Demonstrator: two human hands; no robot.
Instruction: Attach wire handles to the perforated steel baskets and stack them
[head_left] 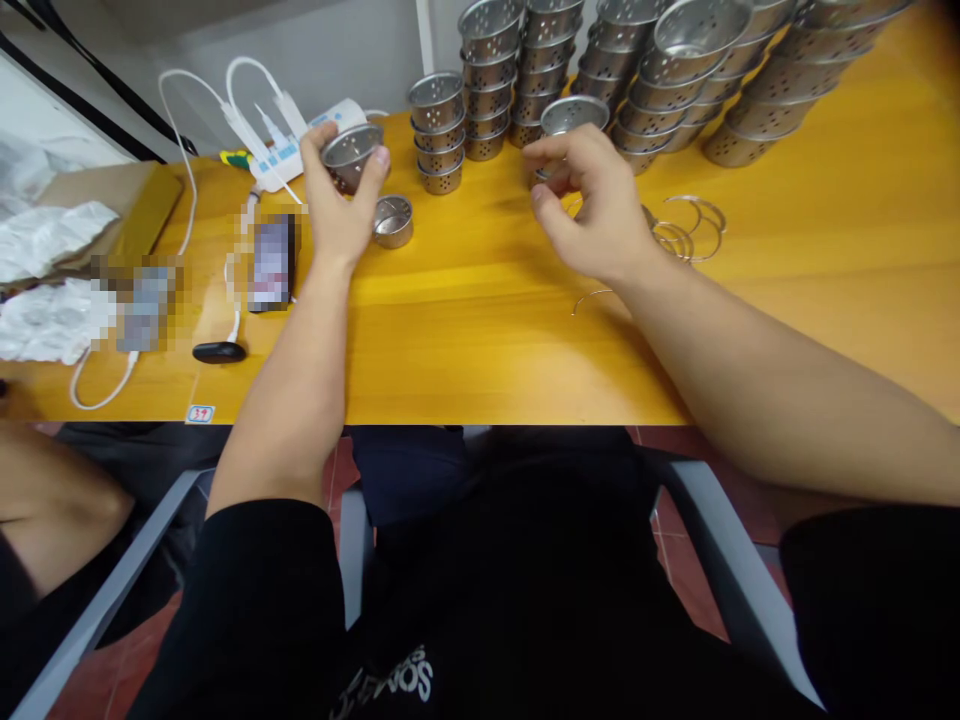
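A perforated metal cup [351, 158] is gripped between the thumb and fingers of my left hand [341, 205], above the table's back left part. Just right of that wrist a small metal cup [394, 222] sits on the table. My right hand [589, 205] is raised with thumb and forefinger apart and nothing visible between them. Behind its fingers stands another metal cup [574, 115], partly hidden by the hand. Thin metal rings [686, 235] lie on the table right of my right wrist, and a thin curved wire [592, 293] lies below it.
Tall stacks of perforated cups [645, 110] line the back, with a shorter stack [439, 135] at their left. A power strip [289, 150], cables, a phone [272, 262], a black oval object [219, 352] and plastic bags [52, 240] occupy the left. Another person's arm [56, 510] shows at lower left.
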